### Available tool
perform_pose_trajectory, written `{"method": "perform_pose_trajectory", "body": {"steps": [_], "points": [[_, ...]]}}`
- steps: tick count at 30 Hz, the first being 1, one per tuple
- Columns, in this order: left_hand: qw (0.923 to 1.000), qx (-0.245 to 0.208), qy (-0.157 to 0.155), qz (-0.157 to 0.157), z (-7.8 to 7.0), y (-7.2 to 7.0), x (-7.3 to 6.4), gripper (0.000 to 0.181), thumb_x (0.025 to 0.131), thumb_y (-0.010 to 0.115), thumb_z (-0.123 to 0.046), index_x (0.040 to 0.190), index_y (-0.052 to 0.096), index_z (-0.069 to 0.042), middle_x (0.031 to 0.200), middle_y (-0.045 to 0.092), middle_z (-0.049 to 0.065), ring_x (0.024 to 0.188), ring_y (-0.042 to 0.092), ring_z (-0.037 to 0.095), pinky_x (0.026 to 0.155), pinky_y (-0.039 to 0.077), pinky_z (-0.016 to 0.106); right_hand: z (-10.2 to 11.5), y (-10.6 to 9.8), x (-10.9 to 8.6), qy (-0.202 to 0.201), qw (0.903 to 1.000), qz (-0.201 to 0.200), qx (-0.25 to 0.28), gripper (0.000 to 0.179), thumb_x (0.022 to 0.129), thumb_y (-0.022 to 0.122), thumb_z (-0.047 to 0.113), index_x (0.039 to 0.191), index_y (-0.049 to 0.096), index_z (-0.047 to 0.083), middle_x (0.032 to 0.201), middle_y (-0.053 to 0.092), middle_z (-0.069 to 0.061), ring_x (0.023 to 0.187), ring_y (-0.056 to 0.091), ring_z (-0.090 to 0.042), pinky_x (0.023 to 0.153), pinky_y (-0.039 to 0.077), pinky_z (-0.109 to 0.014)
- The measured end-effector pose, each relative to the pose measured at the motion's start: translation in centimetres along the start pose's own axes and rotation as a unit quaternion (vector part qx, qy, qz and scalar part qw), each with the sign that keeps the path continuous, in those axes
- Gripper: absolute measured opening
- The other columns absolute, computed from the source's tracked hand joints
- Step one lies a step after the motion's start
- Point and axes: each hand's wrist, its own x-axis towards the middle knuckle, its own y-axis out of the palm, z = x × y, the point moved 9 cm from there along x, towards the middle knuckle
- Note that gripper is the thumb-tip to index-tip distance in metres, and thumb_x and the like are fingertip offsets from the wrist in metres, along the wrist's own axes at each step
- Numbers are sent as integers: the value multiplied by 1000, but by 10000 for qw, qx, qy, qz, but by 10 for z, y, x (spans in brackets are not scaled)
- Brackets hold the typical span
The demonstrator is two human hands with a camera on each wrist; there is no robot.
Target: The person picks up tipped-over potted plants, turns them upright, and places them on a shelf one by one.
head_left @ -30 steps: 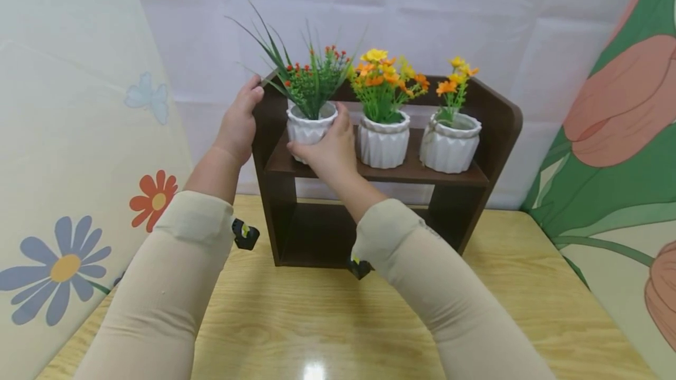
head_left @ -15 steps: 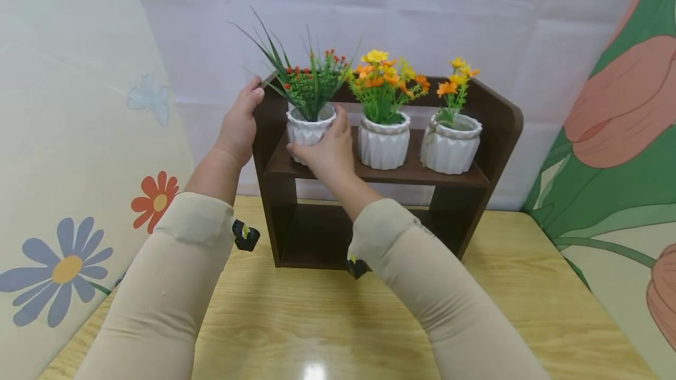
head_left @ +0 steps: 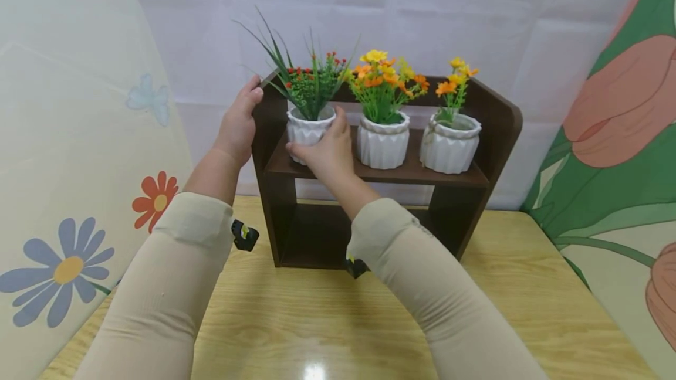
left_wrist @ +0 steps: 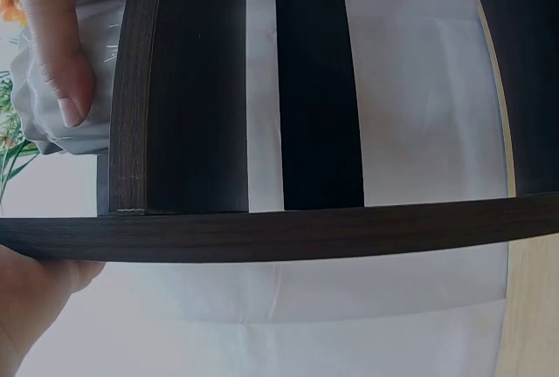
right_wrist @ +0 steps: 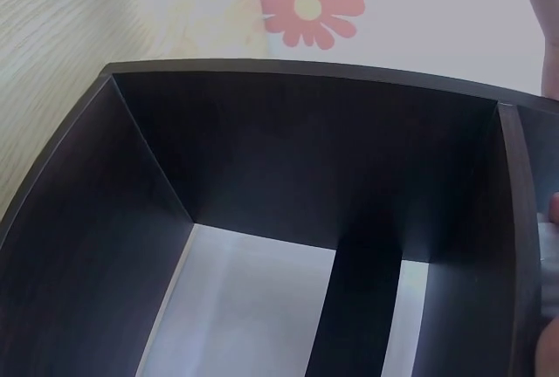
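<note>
A small dark brown two-tier shelf [head_left: 380, 172] stands on the table, three white fluted flowerpots along its upper board. My right hand [head_left: 331, 151] grips the leftmost flowerpot [head_left: 306, 131], thumb across its front and fingers around its right side. That pot bears long grass blades and red-berried sprigs [head_left: 311, 84]. My left hand [head_left: 237, 125] rests against the outside of the shelf's left panel, fingertips near its top edge. In the left wrist view, the right thumb [left_wrist: 74, 89] lies on the pot's wall, and the left hand [left_wrist: 39, 294] touches the panel's outer face.
The middle flowerpot [head_left: 384, 142] has orange and yellow flowers; the right flowerpot [head_left: 450, 145] holds a smaller yellow-orange bunch. Below is the lower compartment [head_left: 319, 233], seen from inside in the right wrist view. White cloth [head_left: 422, 10] hangs behind the shelf on the wooden table [head_left: 296, 321].
The leftmost flowerpot and the right hand have shifted very slightly left and down on the upper board. The left hand stays at the side panel.
</note>
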Motion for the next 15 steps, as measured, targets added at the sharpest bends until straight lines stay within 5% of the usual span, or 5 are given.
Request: {"method": "perform_pose_trajectory", "body": {"steps": [15], "points": [[10000,80,3,3,1,-2,-1,55,105,22,-38,159,13,-28,165,15,-1,145,23,20,122,19,36,-1,2,-1,52,9998,60,-199,117,71,86,42,155,10,17,155,29,-15,140,36,-31,112,38,-45]]}}
